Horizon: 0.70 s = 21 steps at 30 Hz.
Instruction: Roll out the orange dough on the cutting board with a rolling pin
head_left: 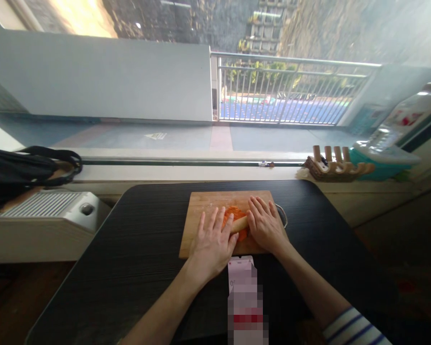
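Note:
A short wooden rolling pin [240, 224] lies tilted across a flattened piece of orange dough [232, 211] on a wooden cutting board [194, 203]. My left hand [213, 239] rests over the pin's left end, its fingers stretched out and spread. Over the right end lies my right hand [265, 221], with its fingers extended forward and closer together. Both palms are flat on the pin rather than wrapped around it, and they hide its ends. Pale, flour-like smudges show on the board's upper left. A metal handle [283, 215] sticks out at the board's right side.
The board lies on a black table [147, 249]. A phone [240, 268], partly pixelated, is just in front of it. A wooden-pegged holder [335, 165], a teal container [377, 163] and a clear bottle [395, 120] stand by the window, right. A black bag [21, 165] sits left.

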### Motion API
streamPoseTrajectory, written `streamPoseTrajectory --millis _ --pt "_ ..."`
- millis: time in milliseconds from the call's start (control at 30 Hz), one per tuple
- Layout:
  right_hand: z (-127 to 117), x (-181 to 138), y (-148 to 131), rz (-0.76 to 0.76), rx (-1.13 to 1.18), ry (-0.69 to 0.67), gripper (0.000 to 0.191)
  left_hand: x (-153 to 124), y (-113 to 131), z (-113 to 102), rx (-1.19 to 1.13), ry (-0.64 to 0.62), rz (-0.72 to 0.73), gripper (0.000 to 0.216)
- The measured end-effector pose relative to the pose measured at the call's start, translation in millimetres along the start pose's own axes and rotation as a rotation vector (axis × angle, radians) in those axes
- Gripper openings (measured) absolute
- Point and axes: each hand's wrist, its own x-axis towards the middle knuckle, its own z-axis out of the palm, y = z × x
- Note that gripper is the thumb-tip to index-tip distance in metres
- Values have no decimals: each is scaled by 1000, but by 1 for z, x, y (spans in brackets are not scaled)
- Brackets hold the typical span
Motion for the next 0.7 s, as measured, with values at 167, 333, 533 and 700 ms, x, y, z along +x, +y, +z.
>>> streamPoseTrajectory --millis 167,333,533,700 --pt "-2 -13 0 12 -10 6 54 -2 2 -1 6 10 20 49" --pt "-1 -24 -1 34 -22 37 54 -5 0 -1 -9 7 51 46" --pt "-4 -42 -1 20 -25 51 51 -10 -4 -2 3 5 106 42" --pt "-5 -58 5 -33 29 50 46 -8 -6 2 24 61 135 40"
